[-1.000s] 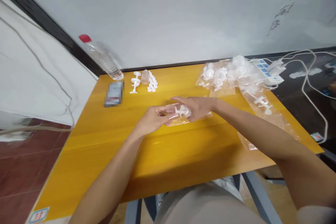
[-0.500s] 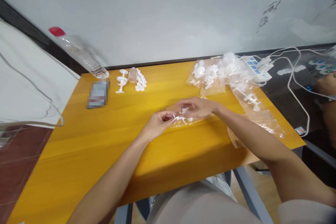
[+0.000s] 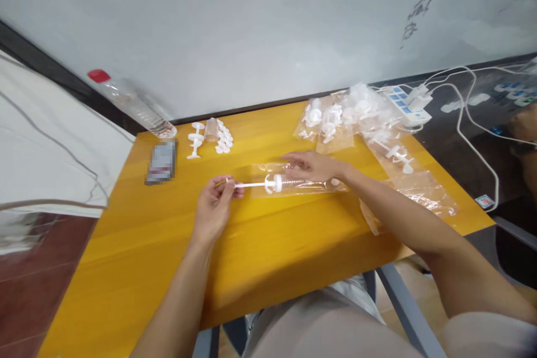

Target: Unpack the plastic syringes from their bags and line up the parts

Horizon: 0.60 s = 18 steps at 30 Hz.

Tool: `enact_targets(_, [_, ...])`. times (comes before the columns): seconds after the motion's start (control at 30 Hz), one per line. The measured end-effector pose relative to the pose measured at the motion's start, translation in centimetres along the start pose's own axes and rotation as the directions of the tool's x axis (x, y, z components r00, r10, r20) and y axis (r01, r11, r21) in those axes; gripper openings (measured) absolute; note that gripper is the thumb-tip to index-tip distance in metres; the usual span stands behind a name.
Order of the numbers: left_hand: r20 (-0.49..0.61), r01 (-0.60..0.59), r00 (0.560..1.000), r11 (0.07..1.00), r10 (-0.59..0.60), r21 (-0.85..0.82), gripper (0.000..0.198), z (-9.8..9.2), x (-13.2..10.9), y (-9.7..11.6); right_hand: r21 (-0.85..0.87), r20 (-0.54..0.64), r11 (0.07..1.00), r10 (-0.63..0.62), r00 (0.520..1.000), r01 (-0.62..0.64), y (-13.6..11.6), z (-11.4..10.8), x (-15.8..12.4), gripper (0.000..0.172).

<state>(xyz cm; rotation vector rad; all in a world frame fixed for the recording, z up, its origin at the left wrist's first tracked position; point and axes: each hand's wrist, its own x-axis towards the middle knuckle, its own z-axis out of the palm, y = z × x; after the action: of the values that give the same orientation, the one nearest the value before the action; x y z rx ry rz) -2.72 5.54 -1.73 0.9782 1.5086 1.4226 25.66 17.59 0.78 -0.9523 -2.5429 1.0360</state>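
Note:
My left hand (image 3: 216,196) pinches the end of the white rod of a plastic syringe (image 3: 278,183), left of the clear bag. The syringe's white collar and ribbed-looking barrel lie inside the clear plastic bag (image 3: 258,170), with the rod sticking out at the bag's left end. Over the bag's upper side, my right hand (image 3: 312,168) rests with its fingers stretched out and covers part of the barrel. A small round white piece (image 3: 334,182) shows at the bag's right end.
At the back left stand white plunger-like parts (image 3: 195,140), a clear cup (image 3: 212,130), white discs (image 3: 225,141), a blurred flat packet (image 3: 161,162) and a bottle (image 3: 134,106). Bagged white parts (image 3: 331,117) lie back right, near a power strip (image 3: 406,106) with cables. Another person's hand (image 3: 524,123) is far right.
My left hand has moved left with the rod end, and the syringe now shows stretched out of the bag's opening. My right hand has opened out over the bag, staying in nearly the same place.

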Motion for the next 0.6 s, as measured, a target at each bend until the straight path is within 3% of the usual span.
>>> enact_targets(0.1, [-0.083, -0.025, 0.996, 0.999, 0.023, -0.025, 0.057, -0.9, 0.0, -0.3, -0.143, 0.023, 0.988, -0.048, 0.999, 0.051, -0.5, 0.6, -1.0, 0.1])
enact_targets(0.17, [-0.144, -0.051, 0.988, 0.999, 0.047, -0.02, 0.051, -1.6, 0.2, -0.4, -0.251, 0.086, 0.961, -0.102, 0.991, 0.12, -0.5, 0.9, -1.5, 0.112])
enact_targets(0.33, [-0.367, -0.054, 0.93, 0.998, 0.034, -0.044, 0.03, -5.6, 0.8, 0.1, -0.32, 0.208, 0.934, -0.097, 0.973, 0.161, 0.8, -0.6, -1.9, 0.078])
enact_targets(0.43, [-0.489, -0.053, 0.873, 0.994, 0.002, -0.091, 0.017, -8.1, 0.5, 1.2, -0.434, 0.22, 0.898, 0.032, 0.975, 0.069, 0.8, -2.7, -2.5, 0.077])
enact_targets(0.53, [-0.529, -0.077, 0.849, 0.987, -0.011, -0.143, 0.013, -8.5, -0.4, 2.3, -0.438, 0.122, 0.899, 0.06, 0.991, 0.0, -1.2, -3.7, -3.5, 0.08])
enact_targets(0.6, [-0.492, -0.098, 0.87, 0.978, -0.006, -0.185, 0.02, -7.0, -1.1, 2.8, -0.342, -0.049, 0.939, 0.022, 0.999, -0.038, -3.5, -3.1, -3.8, 0.066])
